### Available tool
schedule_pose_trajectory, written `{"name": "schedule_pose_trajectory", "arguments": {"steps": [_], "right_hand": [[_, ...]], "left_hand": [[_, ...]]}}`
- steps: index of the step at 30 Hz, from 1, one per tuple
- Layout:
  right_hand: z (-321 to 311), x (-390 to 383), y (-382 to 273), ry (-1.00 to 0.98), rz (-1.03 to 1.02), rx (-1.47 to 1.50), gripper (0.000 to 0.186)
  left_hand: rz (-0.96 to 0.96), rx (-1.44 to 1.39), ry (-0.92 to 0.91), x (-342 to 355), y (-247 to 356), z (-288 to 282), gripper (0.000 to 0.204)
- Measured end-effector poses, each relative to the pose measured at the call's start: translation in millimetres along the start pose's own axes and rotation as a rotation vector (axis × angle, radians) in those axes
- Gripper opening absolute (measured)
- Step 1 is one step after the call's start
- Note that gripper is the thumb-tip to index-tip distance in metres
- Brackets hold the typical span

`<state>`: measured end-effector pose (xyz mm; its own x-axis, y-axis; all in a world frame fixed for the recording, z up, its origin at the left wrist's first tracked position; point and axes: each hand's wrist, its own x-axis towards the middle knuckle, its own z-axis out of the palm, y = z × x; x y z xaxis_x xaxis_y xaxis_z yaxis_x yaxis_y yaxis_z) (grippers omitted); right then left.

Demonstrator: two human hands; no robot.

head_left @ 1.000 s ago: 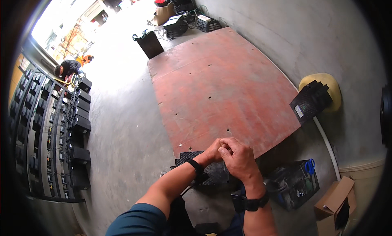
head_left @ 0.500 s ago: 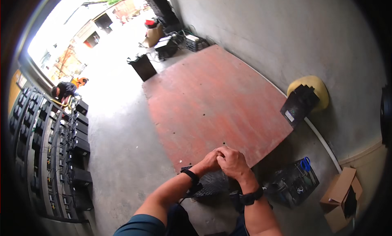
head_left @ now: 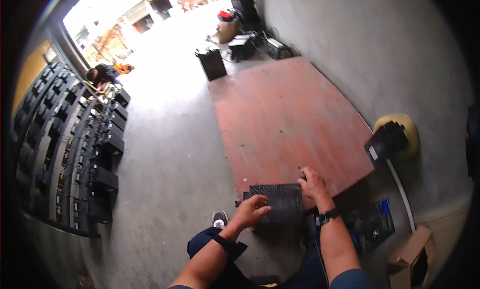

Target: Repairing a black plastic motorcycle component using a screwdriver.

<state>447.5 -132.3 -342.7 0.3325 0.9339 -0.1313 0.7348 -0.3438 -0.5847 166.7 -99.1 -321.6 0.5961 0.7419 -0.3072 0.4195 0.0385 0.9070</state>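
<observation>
A black box with a ridged, textured surface (head_left: 282, 201) stands in front of me by the near edge of the red board (head_left: 280, 114). My left hand (head_left: 250, 211) is over its left part, fingers loosely curled and thumb apart, with nothing visible in it; whether it touches the box I cannot tell. At the box's far right corner is my right hand (head_left: 315, 184), fingers bent together around a small dark thing too small to name. Both wrists wear black bands.
On the right are a black tool tray (head_left: 372, 229) with blue-handled scissors (head_left: 384, 206), an open cardboard box (head_left: 412, 256) and a black case (head_left: 385, 144) against a yellow round object (head_left: 411, 134). A rack with black boxes (head_left: 107, 179) lines the left; a person (head_left: 105, 74) bends beyond it.
My hands were together above the box and have come apart, the left toward me and the right to the far right corner. The view has shifted left, and my left shoe shows.
</observation>
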Motion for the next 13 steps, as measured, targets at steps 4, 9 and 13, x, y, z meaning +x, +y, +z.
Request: {"name": "schedule_pose_trajectory", "arguments": {"steps": [4,9,13], "right_hand": [[5,11,15,0.116,-0.124,-0.015,0.042],[20,22,-17,0.088,-0.145,-0.076,0.034],[-40,4,-25,0.101,0.041,0.115,0.038]], "left_hand": [[0.203,0.149,0.011,5,9,-18,0.036],[0.074,-0.127,0.094,-17,7,-57,0.027],[0.126,-0.142,0.014,-10,5,-46,0.024]]}}
